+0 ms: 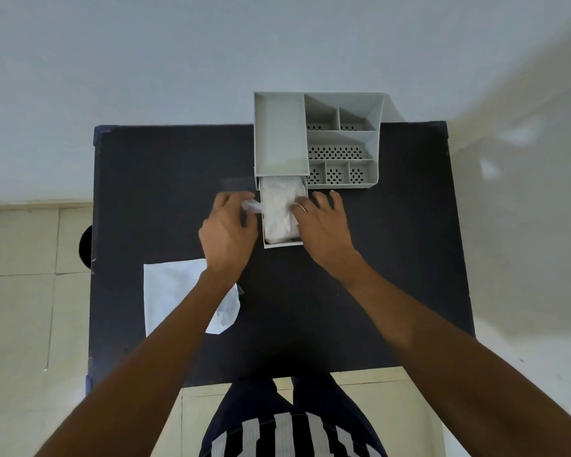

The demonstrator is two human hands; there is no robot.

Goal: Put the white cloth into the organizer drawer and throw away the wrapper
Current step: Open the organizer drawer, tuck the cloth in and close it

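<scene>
While the drawer (282,244) stood open, both hands tucked in the white cloth (281,209): left hand (228,230) pinching a corner, right hand (323,222) fingers spread, pressing.

The left hand (226,230) is motion-blurred, and its forearm covers part of the wrapper (172,296). The organizer (317,140) hides the drawer's (282,244) far end.

Bare forearms, dark trousers (314,394), dark white-striped top (290,437)

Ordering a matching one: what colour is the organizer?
Light grey organizer, with perforated compartment floors; the head view shows it.
</scene>
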